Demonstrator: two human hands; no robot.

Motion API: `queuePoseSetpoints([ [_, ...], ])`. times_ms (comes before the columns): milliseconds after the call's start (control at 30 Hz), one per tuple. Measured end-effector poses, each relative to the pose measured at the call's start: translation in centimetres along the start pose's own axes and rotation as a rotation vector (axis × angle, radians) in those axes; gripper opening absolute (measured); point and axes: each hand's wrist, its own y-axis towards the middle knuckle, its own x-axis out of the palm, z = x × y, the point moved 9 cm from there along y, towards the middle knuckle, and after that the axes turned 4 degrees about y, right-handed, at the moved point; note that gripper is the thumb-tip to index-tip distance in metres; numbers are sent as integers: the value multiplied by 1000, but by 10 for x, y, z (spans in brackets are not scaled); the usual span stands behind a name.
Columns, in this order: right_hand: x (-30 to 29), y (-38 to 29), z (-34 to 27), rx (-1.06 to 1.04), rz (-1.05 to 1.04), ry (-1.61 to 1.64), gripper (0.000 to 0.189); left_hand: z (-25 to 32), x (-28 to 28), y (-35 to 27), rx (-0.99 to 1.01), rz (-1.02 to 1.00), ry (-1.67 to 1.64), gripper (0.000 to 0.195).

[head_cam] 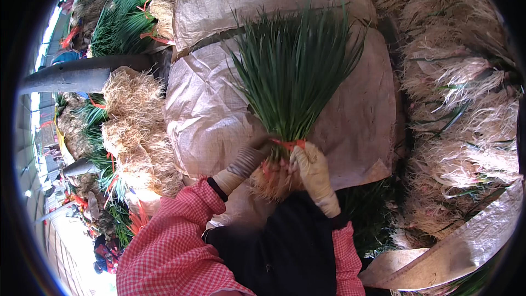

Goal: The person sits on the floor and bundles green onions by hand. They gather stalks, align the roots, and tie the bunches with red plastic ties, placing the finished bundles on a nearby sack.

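Observation:
A large fan of green scallion-like plants (294, 74) lies before me, leaves pointing away and pale roots (271, 183) towards my body. An orange-red tie strip (289, 144) runs around the stems just below the leaves. My gloved left hand (257, 150) is at the left side of the stems, blurred, at the strip's left end; its fingertips are hard to make out. My right hand (310, 160), in a pale glove, grips the strip and stems on the right side. Beneath the bunch is a padded surface covered with woven plastic sacking (205, 102).
Root bundles are piled along the right (452, 131) and at the left (131, 131). Tied green bunches (127, 4) lie at the upper left, near a dark horizontal pole (86, 74). A sheet of sacking (464, 246) hangs at the lower right.

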Motion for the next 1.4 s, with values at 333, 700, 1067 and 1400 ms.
queuePoseSetpoints([
  [333, 88, 44, -13, 57, -222, 383, 24, -2, 14, 17, 114, 327, 690, 85],
  [700, -38, 42, 4, -47, 184, 439, 39, 68, 5, 51, -41, 10, 1270, 88],
  [1067, -34, -20, -9, 52, 42, 85, 40, 27, 51, 55, -22, -46, 1299, 55],
  [1400, -120, -2, 26, 62, 244, -287, 30, 70, 43, 85, 151, -229, 886, 99],
])
